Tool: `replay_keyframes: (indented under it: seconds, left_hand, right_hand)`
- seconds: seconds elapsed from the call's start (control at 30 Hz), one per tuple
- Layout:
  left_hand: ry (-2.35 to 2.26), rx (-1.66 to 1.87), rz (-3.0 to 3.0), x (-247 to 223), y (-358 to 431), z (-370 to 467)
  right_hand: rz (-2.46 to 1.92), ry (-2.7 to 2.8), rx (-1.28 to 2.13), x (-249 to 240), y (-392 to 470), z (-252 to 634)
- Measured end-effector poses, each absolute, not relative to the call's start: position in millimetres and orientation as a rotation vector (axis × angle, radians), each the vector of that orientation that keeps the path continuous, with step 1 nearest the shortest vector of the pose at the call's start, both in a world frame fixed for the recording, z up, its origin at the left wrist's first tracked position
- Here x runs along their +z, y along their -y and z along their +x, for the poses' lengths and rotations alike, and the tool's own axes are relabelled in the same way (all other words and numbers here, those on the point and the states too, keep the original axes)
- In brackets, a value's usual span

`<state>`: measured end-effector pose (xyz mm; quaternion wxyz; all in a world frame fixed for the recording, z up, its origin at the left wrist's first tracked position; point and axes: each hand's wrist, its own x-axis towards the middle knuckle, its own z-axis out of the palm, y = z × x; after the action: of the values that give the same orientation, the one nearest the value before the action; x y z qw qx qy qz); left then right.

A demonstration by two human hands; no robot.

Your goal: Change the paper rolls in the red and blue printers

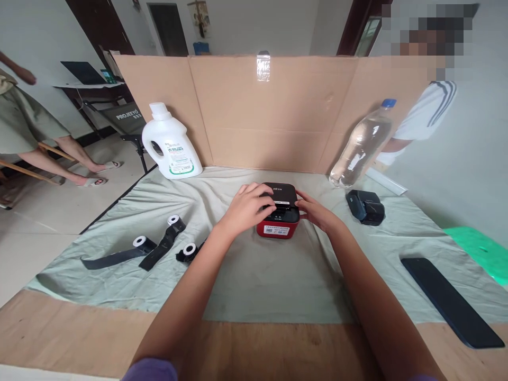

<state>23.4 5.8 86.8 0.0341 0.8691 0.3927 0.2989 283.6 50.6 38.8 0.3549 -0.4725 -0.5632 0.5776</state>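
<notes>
A small red and black label printer (278,211) stands on the cloth in front of me, white stickers on its front. Its black lid looks slightly raised, with a dark gap along the front edge. My left hand (250,206) lies over the lid's left side, fingers bent, fingertips at the gap. At the right side, my right hand (315,210) grips the printer, with fingertips by the lid's edge and against the red body. What lies inside the gap is too dark to make out.
Several black rolls with white cores (173,219) lie left, tails unwound. A white jug (170,143) and a water bottle (361,143) stand before a cardboard screen (273,116). At right are a black device (365,207) and a phone (452,301). Two people are nearby.
</notes>
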Motion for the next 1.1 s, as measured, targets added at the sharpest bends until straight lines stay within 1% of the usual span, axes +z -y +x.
replay_keyframes:
  seconds: [0.13,0.23,0.3,0.43,0.63,1.1]
  left_hand:
    - [-1.318,1.124,1.904,66.1,-21.7,21.7]
    - [-1.326,1.091,1.338,51.6,-29.2,22.4]
    - [-1.279,1.033,1.166,46.5,-29.7,23.4]
    - [-1.184,0.948,1.075,41.6,-27.4,26.3]
    - [-1.189,1.001,1.011,37.5,-26.9,31.6]
    - [-1.234,0.986,1.131,30.8,-23.9,29.1]
  right_hand:
    - [-1.096,1.371,1.609,27.0,-58.0,281.3]
    - [-1.058,1.357,1.607,21.9,-61.5,279.0]
    - [-1.046,1.339,1.593,19.2,-61.8,278.1]
    - [-1.012,1.342,1.579,16.5,-60.3,276.2]
    - [-0.911,1.399,1.546,19.5,-57.2,273.4]
    - [-0.974,1.386,1.496,1.9,-56.4,270.8]
